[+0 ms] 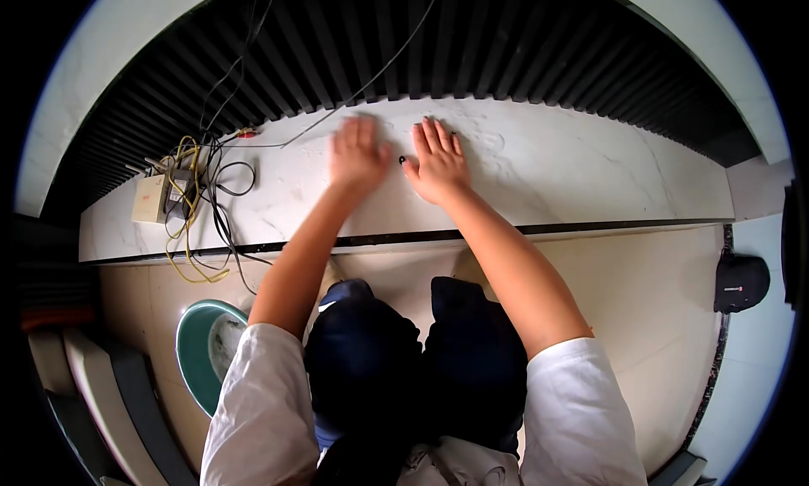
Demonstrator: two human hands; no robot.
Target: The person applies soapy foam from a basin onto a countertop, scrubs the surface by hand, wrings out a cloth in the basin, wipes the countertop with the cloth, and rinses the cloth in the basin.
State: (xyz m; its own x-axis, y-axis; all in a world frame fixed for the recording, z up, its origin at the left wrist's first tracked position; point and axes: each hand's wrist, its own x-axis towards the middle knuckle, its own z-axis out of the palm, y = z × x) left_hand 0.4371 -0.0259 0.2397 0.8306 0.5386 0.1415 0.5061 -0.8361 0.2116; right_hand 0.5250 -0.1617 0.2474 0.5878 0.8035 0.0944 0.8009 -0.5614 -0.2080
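Observation:
Both hands rest on a white marbled ledge (581,170) in front of a dark slatted panel. My right hand (438,161) lies palm down, its fingers stretched and spread, with dark nails showing. Beside it, a little to the left, my left hand (358,153) is blurred by motion. Its fingers look stretched out over the ledge, with the thumb apart. I see nothing held in either hand. Wet-looking streaks (489,136) mark the surface just right of my right hand.
On the ledge's left end sit a white box (150,199) and tangled black and yellow cables (192,204). One thin wire (362,85) runs across the slatted panel (404,39). A green basin (194,359) with sudsy water stands on the floor. A black cap (742,284) is at far right.

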